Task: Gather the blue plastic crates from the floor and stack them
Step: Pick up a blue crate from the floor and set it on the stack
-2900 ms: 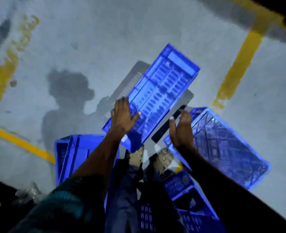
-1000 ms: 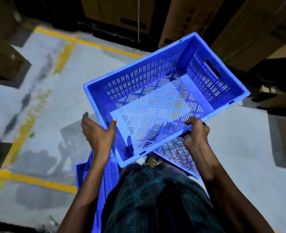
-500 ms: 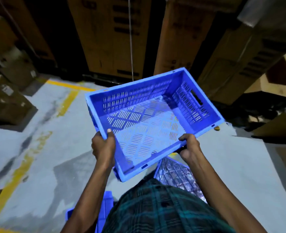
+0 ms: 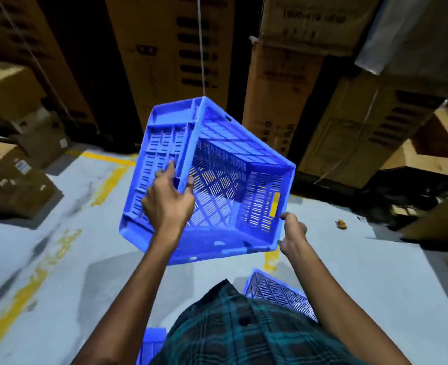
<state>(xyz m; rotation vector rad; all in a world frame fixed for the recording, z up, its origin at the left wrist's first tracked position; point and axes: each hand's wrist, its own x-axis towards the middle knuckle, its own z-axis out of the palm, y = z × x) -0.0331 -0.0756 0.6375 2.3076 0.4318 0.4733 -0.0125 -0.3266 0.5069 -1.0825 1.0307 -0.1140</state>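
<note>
Crate in the air: I hold one blue crate above the warehouse floor, tipped on edge so its open mouth turns toward my 3 o'clock and its slatted base faces away from me.
Left hand: my left hand grips the crate's upper-left rim, thumb curled inside the wall and fingers spread over the ribbed outer face.
Right hand: my right hand pinches the lower right corner of the rim, its fingers partly hidden behind the plastic.
Key relation: the crate sits at 12 o'clock from both hands, its long axis running roughly from 11 o'clock down to 5 o'clock; the left hand is higher and deeper into the load, so I judge it does most of the turning.
Other crates: a second crate lies on the floor at 6 o'clock beneath the held one, just beside my checked shirt; a third crate shows as a blue edge at 7 o'clock.
Surroundings: tall cardboard boxes stand at 12 o'clock, beyond a yellow floor line.
Next move, as I judge it: level the crate, then lower it toward 6 o'clock.
</note>
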